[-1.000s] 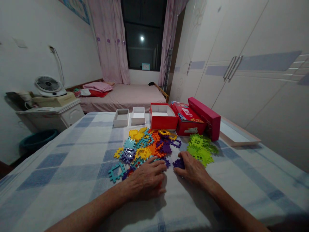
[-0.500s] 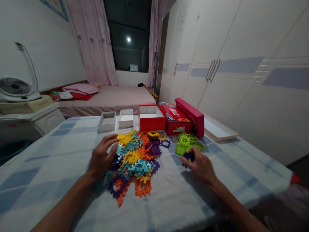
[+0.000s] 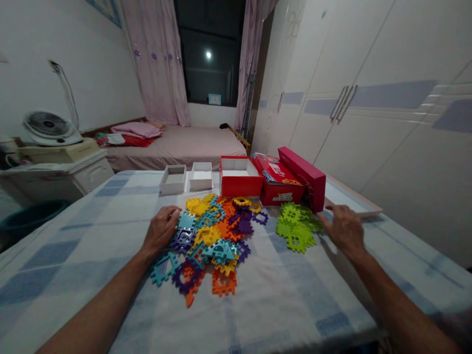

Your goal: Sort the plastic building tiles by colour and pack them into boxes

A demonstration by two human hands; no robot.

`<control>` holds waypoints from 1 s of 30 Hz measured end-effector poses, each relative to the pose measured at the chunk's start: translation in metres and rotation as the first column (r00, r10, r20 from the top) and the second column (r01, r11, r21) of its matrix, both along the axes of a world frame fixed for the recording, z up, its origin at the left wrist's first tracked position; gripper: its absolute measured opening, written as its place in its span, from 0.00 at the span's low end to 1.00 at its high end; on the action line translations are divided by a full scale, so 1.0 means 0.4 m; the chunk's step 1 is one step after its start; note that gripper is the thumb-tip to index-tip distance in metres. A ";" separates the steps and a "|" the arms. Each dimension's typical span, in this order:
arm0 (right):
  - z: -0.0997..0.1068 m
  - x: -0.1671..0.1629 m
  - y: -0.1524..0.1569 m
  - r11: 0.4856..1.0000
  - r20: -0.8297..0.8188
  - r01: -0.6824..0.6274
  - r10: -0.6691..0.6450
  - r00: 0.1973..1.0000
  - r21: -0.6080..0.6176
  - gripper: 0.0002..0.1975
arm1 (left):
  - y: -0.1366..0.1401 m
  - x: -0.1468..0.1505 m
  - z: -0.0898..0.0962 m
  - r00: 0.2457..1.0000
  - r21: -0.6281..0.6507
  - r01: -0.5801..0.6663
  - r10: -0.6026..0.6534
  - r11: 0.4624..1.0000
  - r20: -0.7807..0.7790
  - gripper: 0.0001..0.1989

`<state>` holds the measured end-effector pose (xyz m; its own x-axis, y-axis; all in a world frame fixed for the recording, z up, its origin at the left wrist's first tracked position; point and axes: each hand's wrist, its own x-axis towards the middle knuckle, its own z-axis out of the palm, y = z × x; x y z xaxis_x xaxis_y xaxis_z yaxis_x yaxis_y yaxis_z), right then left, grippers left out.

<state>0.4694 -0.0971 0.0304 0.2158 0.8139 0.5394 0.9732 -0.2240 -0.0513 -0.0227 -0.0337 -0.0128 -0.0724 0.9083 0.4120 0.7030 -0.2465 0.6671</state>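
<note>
Across the blue-and-white checked tablecloth (image 3: 276,305) spreads a mixed heap of toothed plastic interlocking pieces (image 3: 208,236), yellow, teal, orange and purple mingled; by my reading, most of the separating is left. Beyond it stand an open red box (image 3: 241,187) and a long magenta box (image 3: 304,172). One colour looks done: a lime-green pile (image 3: 298,228) lies apart, right of the heap. The left hand (image 3: 162,228) curls loosely at the heap's edge, no piece visible in it. Beside the green, the right hand (image 3: 345,231) has thumb and forefinger slightly parted; whether it pinches anything, I cannot tell.
</note>
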 end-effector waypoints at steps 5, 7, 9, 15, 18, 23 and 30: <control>0.010 -0.245 0.051 0.818 -0.193 -0.552 0.522 0.831 -0.164 0.11 | -0.007 0.006 0.009 0.998 -0.011 -0.004 0.003 1.000 -0.063 0.21; 0.002 -0.312 0.073 0.782 -0.153 -0.567 0.546 0.824 -0.259 0.12 | -0.008 0.005 0.010 0.998 -0.010 0.000 -0.001 1.000 -0.069 0.21; -0.011 -0.353 0.092 0.779 -0.101 -0.517 0.518 0.850 -0.356 0.14 | -0.008 0.005 0.007 0.997 -0.009 0.002 -0.002 1.000 -0.074 0.21; -0.028 -0.369 0.123 0.770 -0.100 -0.494 0.500 0.860 -0.404 0.17 | -0.002 0.004 -0.003 0.996 -0.013 0.006 -0.007 1.000 -0.086 0.21; -0.012 -0.360 0.119 0.782 -0.281 -0.554 0.484 0.828 -0.285 0.19 | -0.001 0.005 -0.004 0.996 -0.018 0.013 -0.015 1.000 -0.093 0.21; 0.010 -0.388 0.099 0.736 -0.534 -0.662 0.505 0.678 -0.145 0.20 | -0.002 0.008 0.000 0.994 -0.014 0.026 -0.028 1.000 -0.108 0.21; -0.037 -0.472 0.071 0.658 -0.401 -0.729 0.625 0.669 -0.191 0.18 | -0.003 0.009 0.003 0.990 -0.011 0.035 -0.036 0.999 -0.136 0.21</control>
